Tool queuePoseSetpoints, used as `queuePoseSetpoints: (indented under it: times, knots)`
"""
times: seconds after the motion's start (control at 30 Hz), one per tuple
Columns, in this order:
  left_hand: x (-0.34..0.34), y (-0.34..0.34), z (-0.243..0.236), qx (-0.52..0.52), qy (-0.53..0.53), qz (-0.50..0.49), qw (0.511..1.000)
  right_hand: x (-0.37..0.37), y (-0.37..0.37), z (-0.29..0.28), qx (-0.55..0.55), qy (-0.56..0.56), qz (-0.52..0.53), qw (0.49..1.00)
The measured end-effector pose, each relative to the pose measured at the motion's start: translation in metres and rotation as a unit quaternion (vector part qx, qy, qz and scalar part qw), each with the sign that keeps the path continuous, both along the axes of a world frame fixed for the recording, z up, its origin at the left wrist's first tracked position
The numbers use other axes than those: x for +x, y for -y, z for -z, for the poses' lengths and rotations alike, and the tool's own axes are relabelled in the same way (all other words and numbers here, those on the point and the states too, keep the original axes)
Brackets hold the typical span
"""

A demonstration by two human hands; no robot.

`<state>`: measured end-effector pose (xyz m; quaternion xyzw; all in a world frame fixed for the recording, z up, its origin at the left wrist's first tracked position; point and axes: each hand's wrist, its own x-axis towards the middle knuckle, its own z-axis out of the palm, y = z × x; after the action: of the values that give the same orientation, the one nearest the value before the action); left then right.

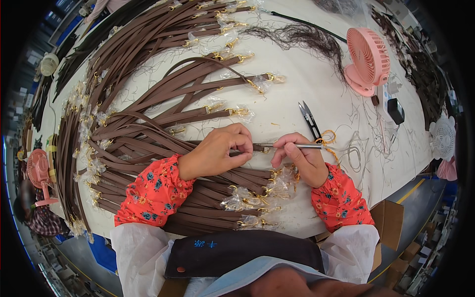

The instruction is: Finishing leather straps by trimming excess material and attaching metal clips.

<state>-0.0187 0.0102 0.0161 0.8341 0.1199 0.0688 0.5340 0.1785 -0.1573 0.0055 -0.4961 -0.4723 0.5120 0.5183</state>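
My left hand (220, 151) is closed, with thumb and fingertips pinched together over one of the brown straps. The end of that brown strap (258, 147) pokes out beyond the fingers, with gold-coloured hardware at its tip. My right hand (303, 157) is closed around a slim silver pen-like tool (309, 145) with a cable at its far end. The tool's tip points left toward the strap end; whether they touch I cannot tell. Just beyond my right hand lies a pair of dark thread snips (310, 121), blades pointing away, beside orange thread (329, 138).
Many brown straps (163, 99) with plastic-wrapped gold clasps cover the table's left and far parts. A pink fan (367, 54) stands far right near a power strip (387, 101). Dark loose threads (302, 37) lie at the back. An open cardboard box (387, 225) sits below the table's right edge.
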Motion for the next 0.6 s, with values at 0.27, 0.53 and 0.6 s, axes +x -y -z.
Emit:
queuePoseSetpoints:
  times: [0.27,0.53,0.6]
  knots:
    - [0.000,0.007,-0.004,0.083,0.005,-0.050,0.995,-0.001,0.000,-0.001,0.037,-0.035,0.032,0.998]
    - [-0.009,-0.006,-0.016,-0.032,-0.094,0.170,0.980,-0.002,0.002,-0.004,0.027,0.061,0.022,0.998]
    - [-0.009,-0.008,-0.021,-0.033,-0.128,0.165,0.977,-0.002,0.002,-0.002,0.027,0.047,0.012,0.998]
